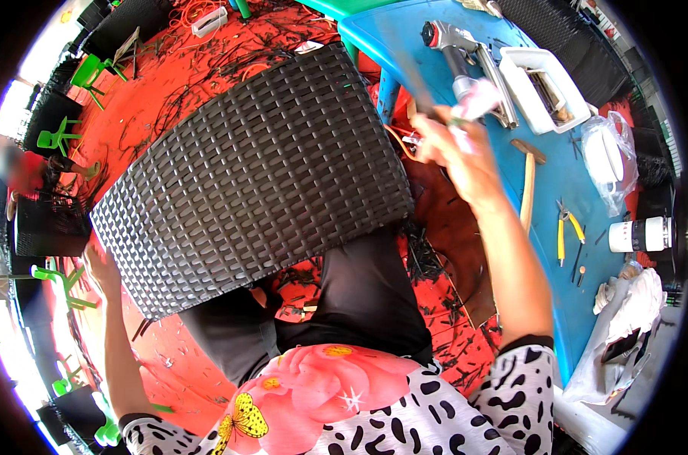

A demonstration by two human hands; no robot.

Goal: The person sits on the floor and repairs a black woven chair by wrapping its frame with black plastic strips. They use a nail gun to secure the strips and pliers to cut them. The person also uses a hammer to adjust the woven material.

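Observation:
A dark brown woven wicker panel (253,182) lies tilted across my knees, with its near edge over my thighs. My left hand (101,269) is at the panel's left edge and grips it there; its fingers are partly hidden. Off the panel's right side, my right hand (461,155) is raised near the blue table's edge, smeared by motion. Its fingers are closed round something blurred, with a long dark streak rising from it and a pinkish-white patch beside it. What this thing is cannot be made out.
On the blue table (579,303) lie a grey power tool (457,57), a white tray (529,98), a hammer (529,186), yellow-handled pliers (564,231) and a plastic bag (609,163). Dark strip scraps litter the red floor (184,371). Green chairs and a person (37,174) are at left.

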